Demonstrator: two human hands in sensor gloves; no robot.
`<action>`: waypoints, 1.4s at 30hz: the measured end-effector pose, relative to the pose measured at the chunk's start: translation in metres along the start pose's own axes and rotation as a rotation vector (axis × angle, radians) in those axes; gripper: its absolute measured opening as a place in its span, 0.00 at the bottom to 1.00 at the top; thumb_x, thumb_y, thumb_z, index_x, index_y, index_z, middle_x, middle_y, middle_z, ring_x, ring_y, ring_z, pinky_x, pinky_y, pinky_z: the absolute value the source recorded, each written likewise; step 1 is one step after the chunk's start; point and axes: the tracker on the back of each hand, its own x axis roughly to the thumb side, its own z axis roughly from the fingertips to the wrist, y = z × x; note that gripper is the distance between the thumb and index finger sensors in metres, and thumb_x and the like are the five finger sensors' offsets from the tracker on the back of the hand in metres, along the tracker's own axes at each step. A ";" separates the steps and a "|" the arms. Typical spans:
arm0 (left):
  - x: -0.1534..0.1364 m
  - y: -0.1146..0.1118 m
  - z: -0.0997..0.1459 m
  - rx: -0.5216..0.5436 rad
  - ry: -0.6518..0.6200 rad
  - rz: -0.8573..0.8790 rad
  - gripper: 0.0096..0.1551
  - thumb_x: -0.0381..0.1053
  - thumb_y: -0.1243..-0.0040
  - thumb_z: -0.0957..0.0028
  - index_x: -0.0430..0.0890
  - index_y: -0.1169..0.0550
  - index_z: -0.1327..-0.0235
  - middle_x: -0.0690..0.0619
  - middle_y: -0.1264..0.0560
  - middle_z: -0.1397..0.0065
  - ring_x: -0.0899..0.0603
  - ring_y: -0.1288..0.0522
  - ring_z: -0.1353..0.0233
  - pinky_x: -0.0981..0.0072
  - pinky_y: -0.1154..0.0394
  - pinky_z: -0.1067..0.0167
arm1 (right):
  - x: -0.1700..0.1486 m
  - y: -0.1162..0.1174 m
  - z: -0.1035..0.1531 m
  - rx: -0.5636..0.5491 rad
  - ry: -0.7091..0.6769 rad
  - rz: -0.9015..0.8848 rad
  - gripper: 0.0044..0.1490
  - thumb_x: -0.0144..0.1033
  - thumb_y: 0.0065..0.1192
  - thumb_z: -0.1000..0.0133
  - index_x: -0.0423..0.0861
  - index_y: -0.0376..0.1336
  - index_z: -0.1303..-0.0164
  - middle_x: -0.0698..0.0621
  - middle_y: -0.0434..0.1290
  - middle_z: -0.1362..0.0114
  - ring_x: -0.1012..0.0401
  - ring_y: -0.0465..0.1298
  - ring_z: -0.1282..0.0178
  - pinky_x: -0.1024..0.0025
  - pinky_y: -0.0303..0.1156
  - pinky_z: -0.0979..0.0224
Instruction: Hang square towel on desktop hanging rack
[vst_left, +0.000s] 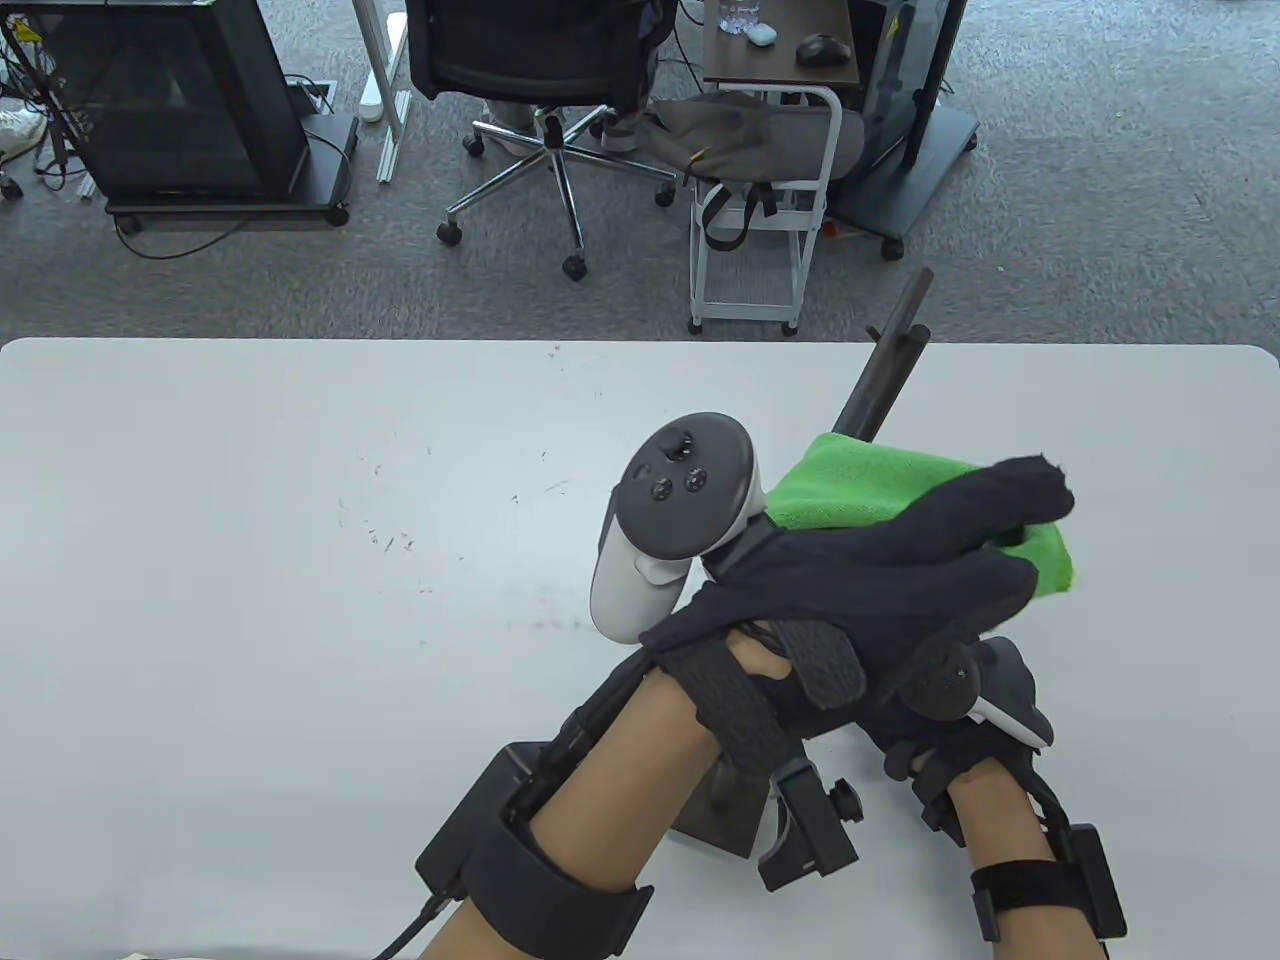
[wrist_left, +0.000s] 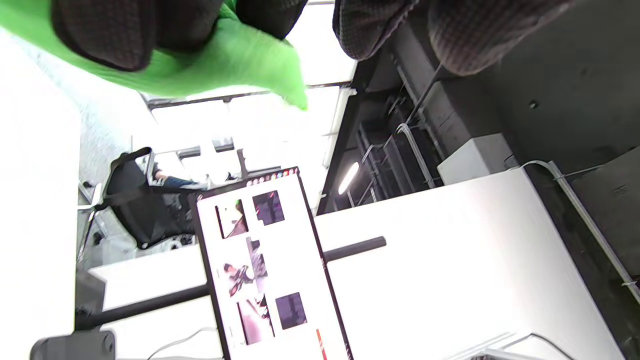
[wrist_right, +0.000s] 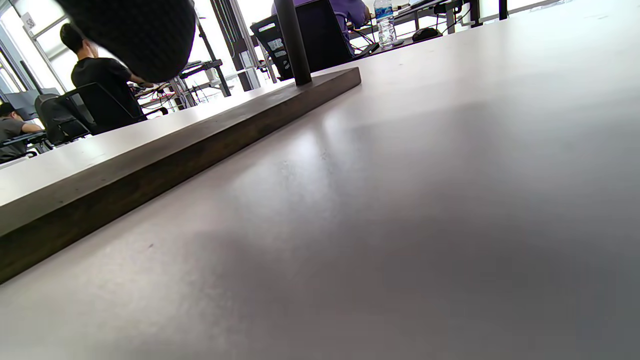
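Towel, bright green and folded, sat up on the rack's dark bar at about two o'clock from the table's middle. Left hand reached across at four o'clock and gripped it, thumb under and fingers curled over the cloth. Right hand lay low beneath the left by the rack's wooden base; how its fingers lay could not be told. No writing was readable.
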 end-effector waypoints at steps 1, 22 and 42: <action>-0.001 -0.004 -0.001 -0.023 0.020 -0.013 0.41 0.64 0.42 0.37 0.47 0.36 0.14 0.32 0.45 0.17 0.10 0.43 0.26 0.22 0.32 0.41 | 0.000 0.000 0.000 0.000 0.002 0.002 0.49 0.59 0.59 0.42 0.64 0.33 0.25 0.43 0.36 0.13 0.37 0.39 0.17 0.24 0.36 0.30; 0.034 0.043 0.035 0.173 -0.082 -0.025 0.39 0.63 0.44 0.36 0.45 0.33 0.16 0.34 0.40 0.19 0.16 0.33 0.26 0.25 0.32 0.39 | 0.000 0.000 0.002 -0.008 -0.003 -0.003 0.49 0.59 0.59 0.42 0.64 0.33 0.25 0.43 0.36 0.13 0.37 0.39 0.17 0.24 0.36 0.30; -0.008 0.164 0.162 0.652 -0.067 -0.387 0.38 0.62 0.41 0.38 0.50 0.34 0.16 0.39 0.38 0.17 0.20 0.34 0.21 0.23 0.37 0.34 | -0.003 -0.005 0.004 -0.062 0.040 0.071 0.51 0.59 0.60 0.43 0.64 0.32 0.25 0.44 0.34 0.13 0.37 0.37 0.17 0.25 0.33 0.30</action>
